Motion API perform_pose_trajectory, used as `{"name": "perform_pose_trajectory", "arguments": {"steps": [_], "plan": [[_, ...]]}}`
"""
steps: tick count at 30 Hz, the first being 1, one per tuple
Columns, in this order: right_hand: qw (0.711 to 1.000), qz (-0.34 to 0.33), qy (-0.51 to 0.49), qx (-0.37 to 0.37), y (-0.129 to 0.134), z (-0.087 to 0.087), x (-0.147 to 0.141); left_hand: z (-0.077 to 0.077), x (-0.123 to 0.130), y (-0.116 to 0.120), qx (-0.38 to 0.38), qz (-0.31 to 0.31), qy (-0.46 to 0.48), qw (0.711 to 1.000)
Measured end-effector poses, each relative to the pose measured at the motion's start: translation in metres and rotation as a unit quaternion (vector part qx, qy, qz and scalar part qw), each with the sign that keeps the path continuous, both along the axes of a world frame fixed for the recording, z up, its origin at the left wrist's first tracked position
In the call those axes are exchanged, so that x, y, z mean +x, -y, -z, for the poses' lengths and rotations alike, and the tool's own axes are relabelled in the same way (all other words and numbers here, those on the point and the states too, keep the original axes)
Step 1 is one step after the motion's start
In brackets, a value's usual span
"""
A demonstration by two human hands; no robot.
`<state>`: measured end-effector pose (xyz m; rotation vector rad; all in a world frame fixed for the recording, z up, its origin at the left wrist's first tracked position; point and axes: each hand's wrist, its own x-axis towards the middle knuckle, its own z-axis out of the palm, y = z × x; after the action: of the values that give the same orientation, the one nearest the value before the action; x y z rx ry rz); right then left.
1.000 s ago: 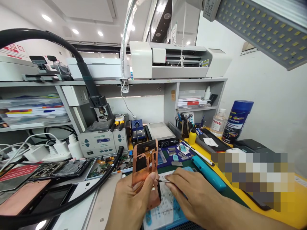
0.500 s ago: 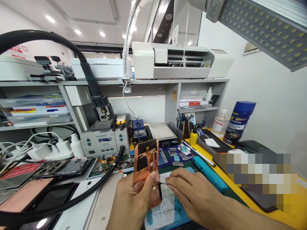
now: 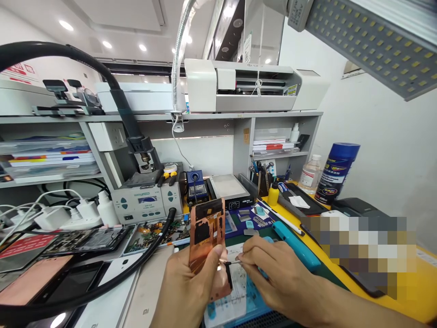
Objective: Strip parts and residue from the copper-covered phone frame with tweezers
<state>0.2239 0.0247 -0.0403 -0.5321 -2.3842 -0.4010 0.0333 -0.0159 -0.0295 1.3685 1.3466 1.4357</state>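
Note:
In my left hand (image 3: 189, 282) is a copper-coloured phone screen panel (image 3: 206, 255), its back facing me, held upright and slightly tilted. The thumb lies across its front, and the fingers wrap behind. Dark patches and a flex strip show on its upper half. My right hand (image 3: 276, 273) is closed in a pinch on a thin metal tool (image 3: 235, 262). Its tip meets the right edge of the panel beside a narrow black strip (image 3: 228, 275); whether it grips that strip I cannot tell. Below both hands lies a blue and white work mat (image 3: 235, 305).
A black hose (image 3: 150, 255) curves along the left, over several phones and back covers (image 3: 143, 291). Behind stand a hot-air station (image 3: 148, 200) and a heating plate (image 3: 230, 189). To the right are a teal tool (image 3: 297, 246), a yellow bottle (image 3: 273, 195) and a spray can (image 3: 336, 173).
The view has shifted slightly, so the background sits a little further left. My right hand and the tool have moved slightly right relative to the panel. A bright glint now shows near my left thumb.

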Motion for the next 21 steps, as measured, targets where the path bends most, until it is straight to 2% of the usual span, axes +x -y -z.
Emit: {"name": "perform_pose_trajectory", "arguments": {"steps": [9,11,16,18,21], "plan": [[0.993,-0.036,-0.11,-0.007,0.0,0.005,-0.004,0.003,-0.002,0.0,-0.008,0.002,-0.011,1.0],[0.992,-0.031,-0.113,-0.044,0.004,0.001,-0.006,0.002,-0.002,0.001,-0.008,0.006,-0.017,1.0],[0.977,-0.018,-0.066,-0.204,0.01,-0.013,-0.006,-0.005,-0.003,0.002,-0.003,0.033,0.025,0.999],[0.974,-0.026,-0.036,-0.223,0.008,-0.015,-0.003,-0.005,-0.003,0.002,-0.014,0.044,0.025,0.999],[0.979,-0.038,0.011,-0.201,0.005,-0.014,0.002,-0.003,-0.003,0.002,-0.017,0.033,-0.001,0.999]]}}
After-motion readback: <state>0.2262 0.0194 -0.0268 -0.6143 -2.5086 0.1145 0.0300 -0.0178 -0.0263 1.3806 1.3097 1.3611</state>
